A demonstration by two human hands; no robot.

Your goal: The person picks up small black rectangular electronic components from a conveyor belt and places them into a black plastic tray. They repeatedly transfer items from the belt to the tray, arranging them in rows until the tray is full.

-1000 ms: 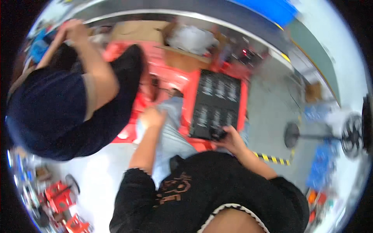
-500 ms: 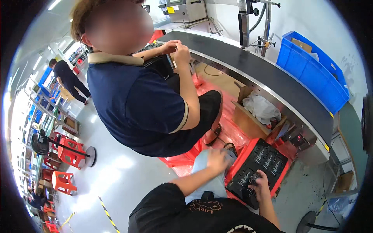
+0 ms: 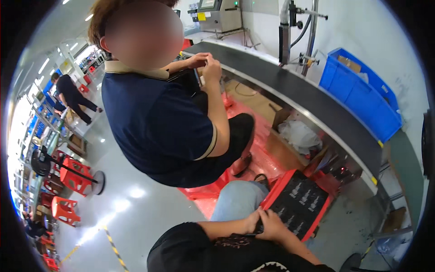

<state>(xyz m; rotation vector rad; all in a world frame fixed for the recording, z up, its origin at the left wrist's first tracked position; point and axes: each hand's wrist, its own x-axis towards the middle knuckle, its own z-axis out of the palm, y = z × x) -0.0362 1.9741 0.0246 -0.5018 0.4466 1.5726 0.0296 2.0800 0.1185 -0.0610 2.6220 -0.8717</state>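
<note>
My left hand [image 3: 252, 221] and my right hand [image 3: 273, 225] meet just above my lap, fingers closed and close together. Between them shows a bit of a small black part [image 3: 259, 228]; the fingers hide most of it, and its kind cannot be made out. Just right of the hands lies a black tray [image 3: 312, 219] with rows of small grey-and-black pieces in it. It rests on a red crate [image 3: 277, 185], whose rim shows along its sides.
A co-worker in a navy shirt [image 3: 158, 118] sits ahead left, both hands raised together by the black conveyor belt [image 3: 290, 86]. A blue bin [image 3: 358, 97] stands behind the belt. Under it is a cardboard box [image 3: 283, 147] with plastic bags. Red stools [image 3: 65, 211] stand at left.
My right hand has moved left from above the tray, bringing the small black part to my lap. My left hand, blurred before, has come down to meet it.
</note>
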